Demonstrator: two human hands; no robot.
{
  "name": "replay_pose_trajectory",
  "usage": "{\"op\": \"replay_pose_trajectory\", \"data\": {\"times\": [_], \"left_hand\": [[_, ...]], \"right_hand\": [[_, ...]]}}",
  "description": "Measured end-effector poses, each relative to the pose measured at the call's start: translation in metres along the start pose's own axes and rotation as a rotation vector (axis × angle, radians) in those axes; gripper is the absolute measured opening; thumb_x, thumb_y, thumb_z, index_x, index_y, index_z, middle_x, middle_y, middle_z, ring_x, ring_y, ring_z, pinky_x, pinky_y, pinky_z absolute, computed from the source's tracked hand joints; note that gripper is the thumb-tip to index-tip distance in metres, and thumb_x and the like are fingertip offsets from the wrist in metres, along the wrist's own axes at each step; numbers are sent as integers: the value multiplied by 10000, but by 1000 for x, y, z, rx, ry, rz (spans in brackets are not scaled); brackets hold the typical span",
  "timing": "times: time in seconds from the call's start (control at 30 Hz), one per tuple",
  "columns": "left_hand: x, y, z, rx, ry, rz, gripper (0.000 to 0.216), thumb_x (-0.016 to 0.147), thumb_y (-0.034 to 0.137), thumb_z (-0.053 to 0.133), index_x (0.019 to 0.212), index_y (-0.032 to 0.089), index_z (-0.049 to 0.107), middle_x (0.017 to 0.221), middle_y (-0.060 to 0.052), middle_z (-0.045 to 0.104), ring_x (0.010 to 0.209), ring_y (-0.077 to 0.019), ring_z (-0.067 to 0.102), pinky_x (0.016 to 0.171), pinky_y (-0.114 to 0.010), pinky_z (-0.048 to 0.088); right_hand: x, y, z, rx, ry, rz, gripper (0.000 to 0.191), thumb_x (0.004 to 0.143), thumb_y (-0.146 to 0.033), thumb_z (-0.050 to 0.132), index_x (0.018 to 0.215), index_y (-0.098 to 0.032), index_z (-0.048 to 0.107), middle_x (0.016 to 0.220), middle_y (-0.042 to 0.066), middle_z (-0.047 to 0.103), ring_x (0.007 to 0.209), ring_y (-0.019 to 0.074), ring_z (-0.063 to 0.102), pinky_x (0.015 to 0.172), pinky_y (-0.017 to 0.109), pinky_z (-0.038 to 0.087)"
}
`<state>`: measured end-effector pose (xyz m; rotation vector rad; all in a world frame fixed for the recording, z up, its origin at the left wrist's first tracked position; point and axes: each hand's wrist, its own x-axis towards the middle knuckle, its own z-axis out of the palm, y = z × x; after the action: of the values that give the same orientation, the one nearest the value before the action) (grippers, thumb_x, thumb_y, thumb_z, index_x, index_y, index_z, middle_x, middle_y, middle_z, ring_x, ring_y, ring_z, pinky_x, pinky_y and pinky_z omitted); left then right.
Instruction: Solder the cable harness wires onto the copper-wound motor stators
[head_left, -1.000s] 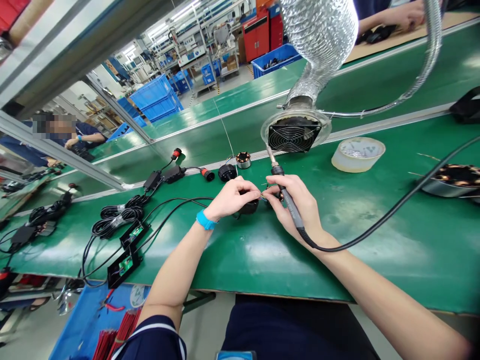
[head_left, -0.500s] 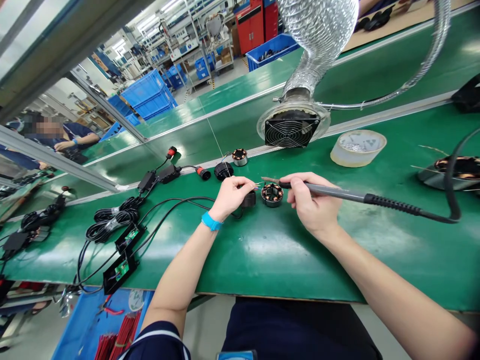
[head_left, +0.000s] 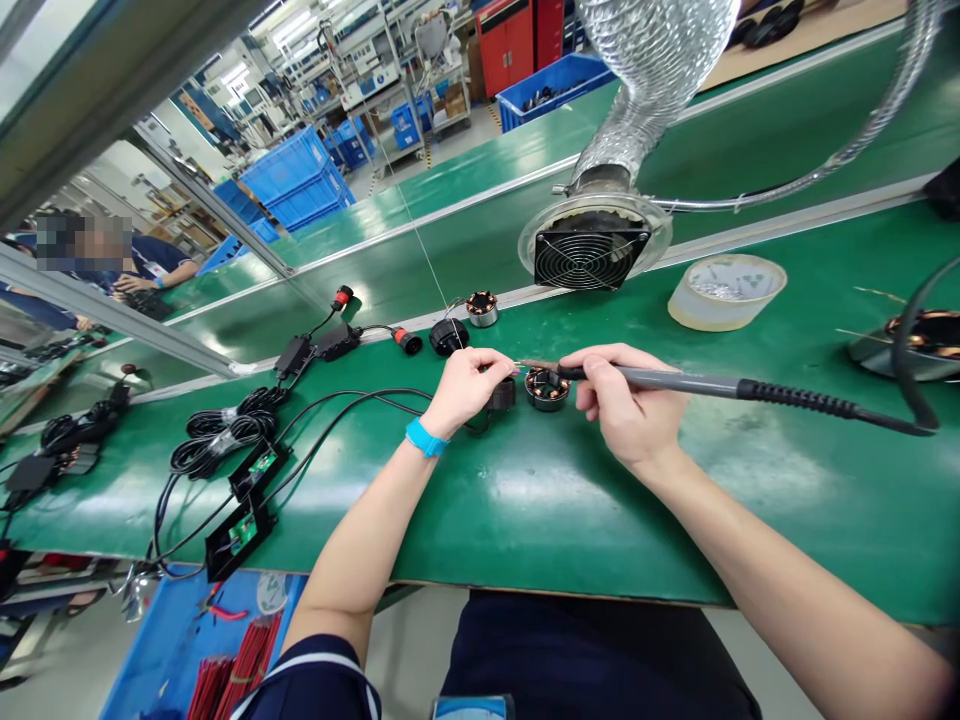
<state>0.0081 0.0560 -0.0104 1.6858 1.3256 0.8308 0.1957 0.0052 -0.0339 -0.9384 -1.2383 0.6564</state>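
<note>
My right hand (head_left: pixel 626 405) is closed round a grey soldering iron (head_left: pixel 679 381), whose tip points left above a copper-wound motor stator (head_left: pixel 547 390). My left hand (head_left: pixel 472 385) pinches thin wire ends just left of the tip; a fine strand of solder (head_left: pixel 427 255) runs down to these fingers from above. The tip and the wire ends look to be meeting, though the contact is too small to be sure. Under the left fingers stands a black round housing (head_left: pixel 501 394), partly hidden, with a black cable (head_left: pixel 360 398) beside it.
A fume extractor fan (head_left: pixel 592 258) hangs beyond the hands, near a pale round container (head_left: pixel 726 290). Another stator (head_left: pixel 481 308) and a black cap (head_left: pixel 448 337) sit behind. Coiled cables (head_left: pixel 225 435) and open boxes with circuit boards (head_left: pixel 240 535) lie left. A person (head_left: pixel 142 265) works far left.
The soldering iron's tip has moved slightly left and down, closer to the wire ends at my left fingers. The whole view has shifted a little.
</note>
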Motion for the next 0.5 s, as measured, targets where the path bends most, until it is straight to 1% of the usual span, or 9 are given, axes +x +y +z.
{"op": "replay_pose_trajectory", "data": {"times": [0.17, 0.4, 0.5], "left_hand": [[0, -1, 0, 14, -1, 0, 215, 836, 307, 654, 748, 145, 765, 785, -49, 751, 768, -183, 644, 714, -277, 449], [0, -3, 1, 3, 7, 2, 237, 827, 337, 660, 750, 140, 766, 744, -39, 725, 724, -165, 598, 673, -273, 407], [-1, -2, 1, -3, 8, -5, 229, 822, 328, 662, 741, 139, 762, 733, -36, 719, 715, -161, 590, 667, -272, 399]], "right_hand": [[2, -4, 2, 37, 29, 30, 208, 950, -291, 580, 832, -214, 732, 516, -23, 569, 425, 139, 533, 402, 260, 412], [3, -6, 3, 62, 12, 45, 206, 943, -286, 583, 824, -209, 732, 507, -27, 569, 394, 122, 507, 379, 245, 392], [3, -7, 3, 66, 30, 52, 202, 940, -292, 586, 833, -207, 735, 506, -28, 570, 382, 121, 497, 368, 246, 385]]}}
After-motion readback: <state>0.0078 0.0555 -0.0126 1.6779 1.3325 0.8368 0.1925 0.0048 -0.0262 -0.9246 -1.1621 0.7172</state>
